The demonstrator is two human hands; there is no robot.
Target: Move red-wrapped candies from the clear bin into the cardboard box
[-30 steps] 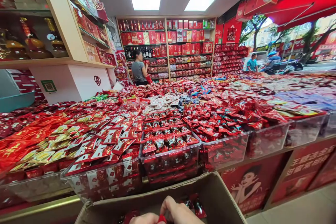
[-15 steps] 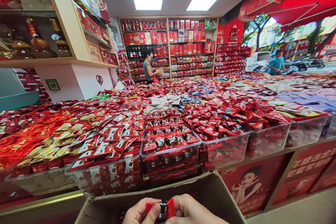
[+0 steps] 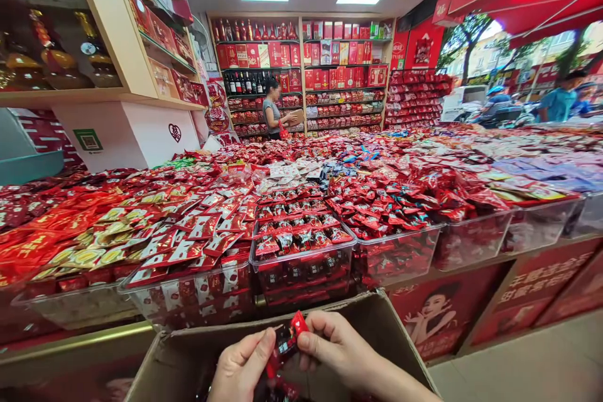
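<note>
A red-and-black wrapped candy (image 3: 285, 342) is stretched between my two hands above an open cardboard box (image 3: 221, 334). My left hand (image 3: 244, 361) pinches its left side, thumb on top. My right hand (image 3: 332, 347) pinches the red twisted end at the upper right, and the candy sits at a slant. Inside the box, more dark and red wrapped candies (image 3: 281, 387) show partly below my hands. Just beyond the box stands a clear plastic bin (image 3: 306, 264) with similar candies laid in rows.
Clear bins heaped with wrapped sweets (image 3: 400, 248) run along the counter on both sides. A glass-shelved cabinet (image 3: 136, 93) juts in at the upper left. A person (image 3: 273, 114) holding a carton stands by the back shelves. Other people (image 3: 558, 100) are outside at right.
Both hands have risen a little with the candy, which has turned from level to slanted. My view has tipped slightly down. The person at the back has shifted slightly right.
</note>
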